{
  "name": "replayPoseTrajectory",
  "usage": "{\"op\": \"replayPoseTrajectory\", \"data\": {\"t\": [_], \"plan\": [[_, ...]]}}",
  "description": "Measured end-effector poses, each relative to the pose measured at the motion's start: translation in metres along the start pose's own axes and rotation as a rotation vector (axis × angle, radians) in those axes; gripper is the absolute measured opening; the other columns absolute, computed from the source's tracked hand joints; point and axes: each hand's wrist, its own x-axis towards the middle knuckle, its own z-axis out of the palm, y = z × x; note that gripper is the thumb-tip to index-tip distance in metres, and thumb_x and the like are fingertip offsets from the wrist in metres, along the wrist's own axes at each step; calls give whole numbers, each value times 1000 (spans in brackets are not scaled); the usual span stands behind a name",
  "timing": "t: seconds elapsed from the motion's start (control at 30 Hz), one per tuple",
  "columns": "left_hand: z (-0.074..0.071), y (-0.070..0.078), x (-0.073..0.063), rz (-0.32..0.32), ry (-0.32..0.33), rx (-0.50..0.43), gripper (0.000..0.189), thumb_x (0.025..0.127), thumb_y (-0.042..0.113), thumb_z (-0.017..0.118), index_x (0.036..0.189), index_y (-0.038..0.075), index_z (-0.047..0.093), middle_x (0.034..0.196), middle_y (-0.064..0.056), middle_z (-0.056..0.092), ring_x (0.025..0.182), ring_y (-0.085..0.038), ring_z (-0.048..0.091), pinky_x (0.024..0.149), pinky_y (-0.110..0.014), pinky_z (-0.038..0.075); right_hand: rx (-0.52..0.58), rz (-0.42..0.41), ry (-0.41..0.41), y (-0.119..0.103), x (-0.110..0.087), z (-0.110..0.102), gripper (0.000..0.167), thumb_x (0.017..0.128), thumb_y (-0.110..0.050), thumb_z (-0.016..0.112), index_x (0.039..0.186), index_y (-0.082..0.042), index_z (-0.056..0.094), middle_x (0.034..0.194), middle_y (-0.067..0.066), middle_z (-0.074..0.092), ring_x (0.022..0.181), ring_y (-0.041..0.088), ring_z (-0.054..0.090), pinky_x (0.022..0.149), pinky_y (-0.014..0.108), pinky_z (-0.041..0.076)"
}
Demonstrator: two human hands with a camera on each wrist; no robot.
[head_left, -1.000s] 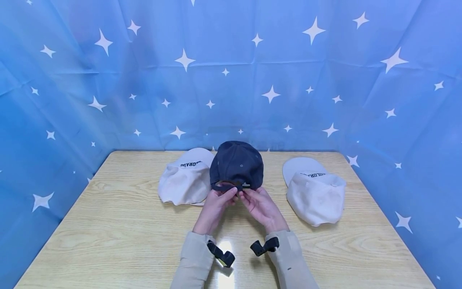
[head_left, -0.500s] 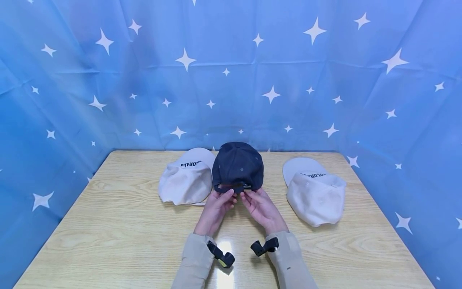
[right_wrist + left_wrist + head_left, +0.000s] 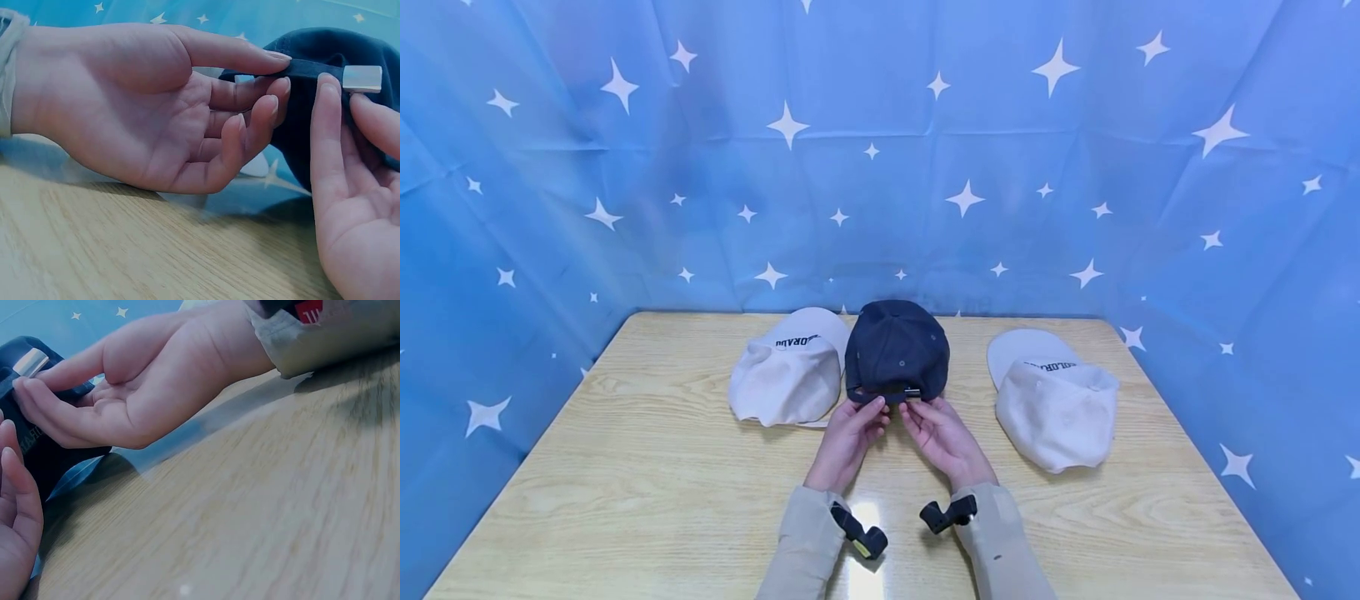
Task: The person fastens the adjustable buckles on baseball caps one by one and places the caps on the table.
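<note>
Both hands hold a navy baseball cap (image 3: 897, 350) at mid-table in the head view, its back with the strap opening toward me and its brim hidden. My left hand (image 3: 848, 439) pinches the strap (image 3: 312, 67) between thumb and fingers at the left of the opening. In the right wrist view, a silver buckle (image 3: 362, 79) sits on that strap. Right beside the buckle, my right hand (image 3: 946, 439) pinches the strap with its thumb and fingertips. The left wrist view shows the same pinch, with the cap partly out of frame.
A white cap (image 3: 786, 385) with dark lettering lies just left of the navy one, partly overlapped by it in the head view. Another white lettered cap (image 3: 1060, 412) rests on the right. Behind the wooden table (image 3: 625, 467) hangs a blue star-patterned cloth (image 3: 880, 192).
The navy cap has dropped slightly and its back opening has narrowed in view, with the buckle still at the right side. Both hands keep their pinch on the strap; the white caps have not moved.
</note>
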Motion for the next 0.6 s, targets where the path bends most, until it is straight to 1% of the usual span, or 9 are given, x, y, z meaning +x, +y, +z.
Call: {"op": "replayPoseTrajectory", "data": {"t": [0.23,0.4,0.47,0.6], "plan": [[0,0,1,5,0,-5,11,82,16,64,87,9,58,79,-1,59,70,-10,56,60,-18,45,9,8,22,-1,1,0,20,93,6,33,99,-3,50,91,9,60,85,14,60,81,21,46],[0,0,3,-2,10,-18,10,82,15,64,87,9,58,80,-1,60,70,-11,56,60,-18,45,14,4,-15,-1,2,0,22,94,5,31,102,-2,50,96,10,61,89,15,61,84,22,45],[-1,0,3,-10,13,-18,10,82,15,64,87,9,58,79,-2,60,70,-10,56,60,-18,45,21,8,-17,0,2,0,22,94,5,32,101,-2,51,97,11,61,90,16,60,85,22,44],[-2,-1,2,-20,11,-15,14,80,16,66,87,8,58,77,-2,60,69,-10,57,60,-18,45,24,19,16,1,0,1,17,93,4,36,101,-2,50,97,11,61,92,17,60,87,24,43]]}}
